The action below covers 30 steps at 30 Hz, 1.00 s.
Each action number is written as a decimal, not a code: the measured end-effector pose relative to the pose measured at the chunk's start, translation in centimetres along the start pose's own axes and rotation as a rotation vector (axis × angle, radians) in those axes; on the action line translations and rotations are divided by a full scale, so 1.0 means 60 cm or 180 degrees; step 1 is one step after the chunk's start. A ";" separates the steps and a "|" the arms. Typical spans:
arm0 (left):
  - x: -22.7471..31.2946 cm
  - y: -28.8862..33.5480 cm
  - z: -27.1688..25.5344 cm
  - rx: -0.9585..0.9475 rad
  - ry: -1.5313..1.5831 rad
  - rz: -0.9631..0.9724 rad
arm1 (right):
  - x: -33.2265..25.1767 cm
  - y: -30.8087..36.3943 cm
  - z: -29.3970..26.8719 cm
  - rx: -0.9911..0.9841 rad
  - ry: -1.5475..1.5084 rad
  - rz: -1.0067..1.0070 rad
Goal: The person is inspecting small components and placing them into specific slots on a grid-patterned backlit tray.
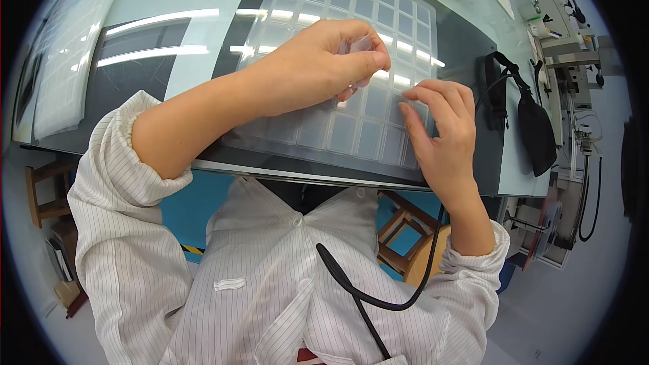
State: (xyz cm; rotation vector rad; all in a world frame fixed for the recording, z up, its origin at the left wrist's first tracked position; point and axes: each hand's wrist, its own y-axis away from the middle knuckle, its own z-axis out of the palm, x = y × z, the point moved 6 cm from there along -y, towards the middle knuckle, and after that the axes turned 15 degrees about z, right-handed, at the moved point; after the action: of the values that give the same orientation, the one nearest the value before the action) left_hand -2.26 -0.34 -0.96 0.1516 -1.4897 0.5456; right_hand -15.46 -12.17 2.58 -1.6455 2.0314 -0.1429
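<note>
Striped coat [270,297] lowest in view. Left hand [318,67] grip closed on 1 small clear piece [362,46] above the tray [338,128]; right hand [443,135] fingertips open, pressing the tray. Advice: steady tray on tabletop [203,0], seat piece squarely in 1 pocket.

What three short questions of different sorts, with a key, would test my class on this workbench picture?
1. True or false: the left hand pinches a small clear piece.
2. What does the right hand touch?
3. The black pouch lies: A) left of the tray, B) right of the tray, C) on the tray.

Key: 1 true. 2 the clear compartment tray, at its right side. 3 B.
</note>
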 end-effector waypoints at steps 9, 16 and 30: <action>0.014 0.000 0.021 -0.0508 -0.0734 0.1053 | -0.021 -0.015 -0.033 -0.0455 -0.1276 0.0514; 0.008 0.005 0.004 -0.0257 -0.0088 0.0092 | -0.024 0.024 -0.028 -0.0334 -0.0388 0.0169; -0.003 0.005 -0.001 -0.0038 -0.0122 -0.0010 | -0.031 0.055 -0.017 -0.0203 -0.0033 -0.0155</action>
State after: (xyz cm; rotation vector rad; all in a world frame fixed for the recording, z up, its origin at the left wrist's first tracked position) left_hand -2.34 -0.11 -1.19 0.1558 -1.5295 0.5336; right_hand -18.60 -9.81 2.76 -1.7319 2.0083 -0.0874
